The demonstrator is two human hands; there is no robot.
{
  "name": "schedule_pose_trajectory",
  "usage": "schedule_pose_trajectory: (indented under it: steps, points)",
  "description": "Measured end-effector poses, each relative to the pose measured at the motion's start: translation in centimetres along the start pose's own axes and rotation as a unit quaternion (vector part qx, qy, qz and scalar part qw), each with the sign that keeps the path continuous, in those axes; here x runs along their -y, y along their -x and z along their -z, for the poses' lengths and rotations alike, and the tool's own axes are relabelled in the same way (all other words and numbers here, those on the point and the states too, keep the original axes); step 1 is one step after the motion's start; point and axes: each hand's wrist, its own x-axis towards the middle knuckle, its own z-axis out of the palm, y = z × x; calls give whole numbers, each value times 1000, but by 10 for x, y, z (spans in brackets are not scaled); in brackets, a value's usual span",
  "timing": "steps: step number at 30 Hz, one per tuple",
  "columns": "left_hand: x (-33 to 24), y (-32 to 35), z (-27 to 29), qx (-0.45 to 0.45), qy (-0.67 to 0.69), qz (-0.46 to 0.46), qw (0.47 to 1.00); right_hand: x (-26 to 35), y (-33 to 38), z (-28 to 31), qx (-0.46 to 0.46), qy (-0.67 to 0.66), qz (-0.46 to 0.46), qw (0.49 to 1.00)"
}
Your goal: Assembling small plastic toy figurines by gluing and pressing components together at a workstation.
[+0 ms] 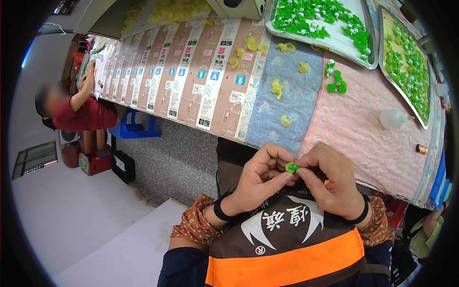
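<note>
One small green piece [291,167], with a paler yellowish edge, was held up between the person's two hands, above the lap and just off the near edge of the table. The left hand [258,179] pinched it from one side between thumb and fingers; the right hand [333,179] gripped it from the other with thumb and forefinger, so that the fingertips nearly met around it. Below lay a brown apron [287,239] with a broad orange band. Beyond the hands, a blue cloth [287,64] bore several scattered yellow pieces [277,89], well apart from one another. Beside it, on a pink cloth [356,100], a few green pieces [342,88] sat in a small cluster near a metal tray [333,40] strewn with green parts and white balls. Farther right stood a second tray [403,97], also heavily loaded, with a pale squeeze bottle [393,119] near its rim. Toward the left, printed card strips [184,71] covered the table, and another person [86,115] in a dark red top worked at its far end.
</note>
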Motion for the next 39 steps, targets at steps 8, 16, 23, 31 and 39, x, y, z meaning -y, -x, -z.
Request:
schedule_pose_trajectory:
  steps: [8, 16, 23, 31, 39]
  points:
    - [-2, -3, -5, -2, -11, -20, 1000, 4, 1, 3, 4, 86, 77, 993]
    - [-2, -5, -11, -65, -132, -42, 988, 3, 2, 2, 9, 145, 132, 981]
    - [-9, -8, -14, -69, -207, -9, 976, 0, 3, 2, 24, 135, 103, 985]
    - [-7, -17, -13, -38, -48, 75, 995, -1, 10, 11, 14, -19, -105, 994]
    - [-11, -27, -21, -5, -33, 124, 992, 10, 19, 52, -7, -41, -138, 990]
